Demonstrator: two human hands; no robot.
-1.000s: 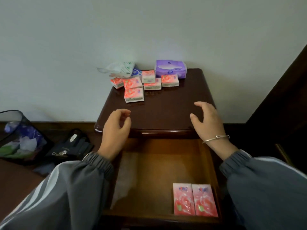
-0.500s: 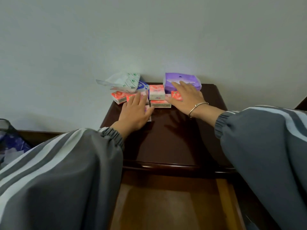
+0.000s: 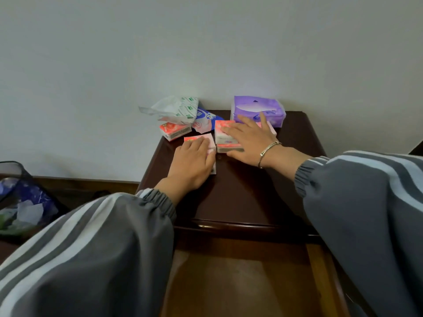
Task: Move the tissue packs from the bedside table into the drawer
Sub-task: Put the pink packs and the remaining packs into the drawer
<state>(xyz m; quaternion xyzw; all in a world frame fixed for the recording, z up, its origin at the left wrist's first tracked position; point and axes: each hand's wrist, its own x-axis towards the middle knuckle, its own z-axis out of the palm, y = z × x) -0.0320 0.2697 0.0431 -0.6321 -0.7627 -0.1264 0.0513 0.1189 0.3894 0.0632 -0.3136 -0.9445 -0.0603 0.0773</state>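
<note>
Several pink tissue packs lie at the back of the dark wooden bedside table [image 3: 251,191]. My left hand [image 3: 192,163] lies over a pink tissue pack [image 3: 202,140], fingers curled on its top. My right hand [image 3: 249,140], with a bracelet on the wrist, spreads over a stack of pink packs [image 3: 223,137], thumb at the stack's front. Another pink pack [image 3: 175,130] sits to the left, apart from both hands. A purple tissue pack [image 3: 258,107] stands against the wall behind my right hand. The open drawer [image 3: 240,282] shows below the table; my sleeves hide its sides.
A crumpled white-and-green plastic pack [image 3: 174,108] and a blue pack [image 3: 204,117] lie at the table's back left. A black mesh waste bin [image 3: 23,202] with paper in it stands on the floor at the left. The wall is directly behind the table.
Both hands went from the table's front edge to the packs at the back and now rest on them. The view tilted up, so the front of the drawer is out of view.
</note>
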